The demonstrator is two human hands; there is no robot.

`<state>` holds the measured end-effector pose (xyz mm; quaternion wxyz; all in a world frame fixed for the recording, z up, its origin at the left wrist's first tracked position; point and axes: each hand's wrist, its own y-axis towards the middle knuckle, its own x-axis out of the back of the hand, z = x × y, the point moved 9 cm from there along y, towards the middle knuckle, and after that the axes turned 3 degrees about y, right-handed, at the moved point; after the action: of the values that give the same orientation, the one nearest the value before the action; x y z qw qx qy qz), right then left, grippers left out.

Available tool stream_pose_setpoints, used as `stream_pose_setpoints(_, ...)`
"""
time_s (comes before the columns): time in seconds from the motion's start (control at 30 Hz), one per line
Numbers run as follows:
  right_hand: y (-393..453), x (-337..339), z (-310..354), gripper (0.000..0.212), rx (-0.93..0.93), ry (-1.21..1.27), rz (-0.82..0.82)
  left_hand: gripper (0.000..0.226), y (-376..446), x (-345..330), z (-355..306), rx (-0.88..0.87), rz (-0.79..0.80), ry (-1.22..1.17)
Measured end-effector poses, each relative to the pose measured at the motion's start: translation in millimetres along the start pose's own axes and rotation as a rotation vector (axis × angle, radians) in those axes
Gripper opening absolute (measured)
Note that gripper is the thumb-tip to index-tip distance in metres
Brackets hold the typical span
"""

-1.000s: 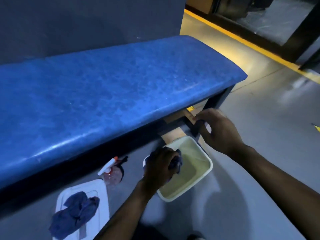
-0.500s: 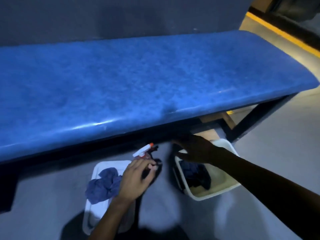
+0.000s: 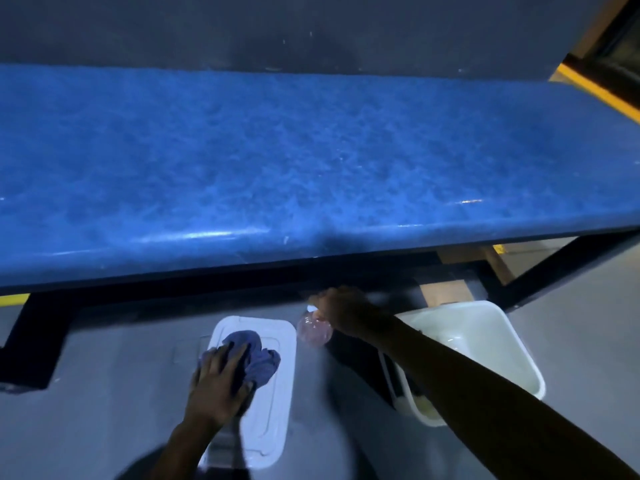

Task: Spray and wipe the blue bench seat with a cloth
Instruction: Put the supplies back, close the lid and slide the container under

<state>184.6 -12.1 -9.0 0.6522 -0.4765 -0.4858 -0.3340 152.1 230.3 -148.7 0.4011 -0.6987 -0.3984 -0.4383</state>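
Crouched view down past the front edge of the blue bench seat [image 3: 311, 161], which runs long and level from left to right across the whole upper frame, its glossy surface bare of any cloth or bottle. Below it on the grey floor [image 3: 104, 393], a white lid [image 3: 277, 403] lying flat, with a crumpled blue cloth [image 3: 258, 358] on its far end. Left hand [image 3: 221, 386] pressed down over the near side of the cloth, fingers [image 3: 228, 355] spread across the folds and curling in; seemingly gathering it, though a full grasp cannot be confirmed. Right hand [image 3: 341, 311] reaching in from the right, wrapped around the head of a clear pinkish spray bottle [image 3: 314, 330] standing just beside the lid's far right corner; trigger hidden under the fingers, blurred. To the right, a white tub [image 3: 512, 351], part hidden by the right forearm. Probably the pick-up step, spraying and wiping not yet begun. Key relation for what follows: seat lies above and forward of both hands, so bottle and cloth both need to go up and over the rounded front lip. Right hand nearer that lip, so spray likely first, then strokes best along the left-right length.
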Motion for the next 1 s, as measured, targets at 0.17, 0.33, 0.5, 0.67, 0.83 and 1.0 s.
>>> stream_pose_setpoints(0.17, -78, 74, -27, 0.037, -0.031, 0.167, -0.184, 0.07, 3, -8, 6, -0.032, -0.022, 0.058)
stream_pose_setpoints(0.33, -170, 107, -133, 0.025, -0.277, 0.54, -0.299, 0.074, 7, -19, 9, -0.031, 0.014, 0.037)
stream_pose_setpoints(0.5, -240, 56, -214, 0.026, -0.538, 0.789, -0.209, 0.07, 10, -12, 4, 0.01, 0.081, -0.06)
stream_pose_setpoints(0.67, -240, -58, -241, 0.028, -0.675, 0.787, 0.077, 0.074, 13, -11, 9, 0.056, 0.134, -0.062)
stream_pose_setpoints(0.83, -227, -109, -256, 0.027, -0.764, 0.738, 0.101, 0.075, 16, -13, 18, 0.138, 0.156, -0.043)
stream_pose_setpoints(1.0, -231, -110, -269, 0.042, -0.799, 0.688, 0.079, 0.07, 15, -9, 17, 0.179, 0.219, -0.138)
